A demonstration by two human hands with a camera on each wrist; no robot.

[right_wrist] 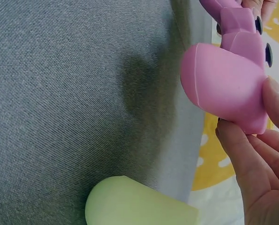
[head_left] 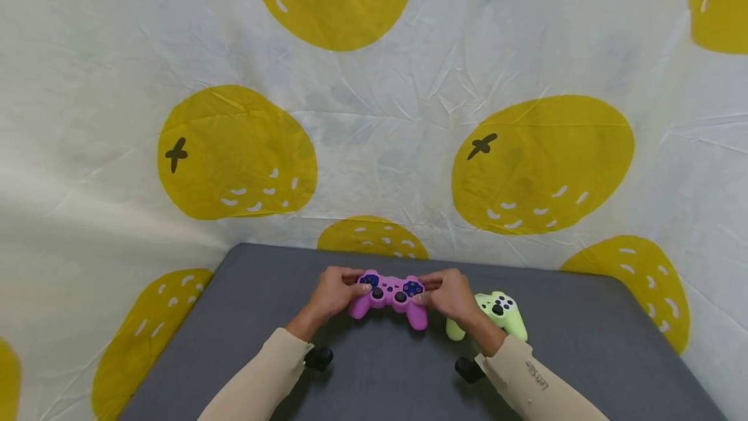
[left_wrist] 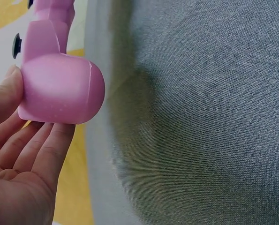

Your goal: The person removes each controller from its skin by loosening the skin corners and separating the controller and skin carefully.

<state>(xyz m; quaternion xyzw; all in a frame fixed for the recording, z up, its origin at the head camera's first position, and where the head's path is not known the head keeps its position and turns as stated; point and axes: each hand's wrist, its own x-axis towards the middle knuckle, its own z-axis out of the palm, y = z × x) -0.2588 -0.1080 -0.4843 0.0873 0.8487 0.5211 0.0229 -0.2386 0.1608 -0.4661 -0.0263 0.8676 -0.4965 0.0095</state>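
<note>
A pink game controller [head_left: 390, 288] with dark blue button areas and two black thumbsticks is held up off the table between both hands. My left hand [head_left: 334, 292] pinches its left end, thumb on the front face and fingers behind, as the left wrist view also shows with the pink grip [left_wrist: 59, 89]. At the opposite end my right hand [head_left: 450, 294] pinches it the same way; the right wrist view shows that grip [right_wrist: 228, 86] between thumb and fingers. A pale green game controller [head_left: 511, 320] lies on the table by the right wrist, partly hidden behind it.
The dark grey cloth-covered table [head_left: 380, 369] runs back to a white curtain [head_left: 380, 167] printed with yellow fruit. Black wrist devices jut from the left cuff [head_left: 319, 358] and the right cuff [head_left: 469, 369] over the table.
</note>
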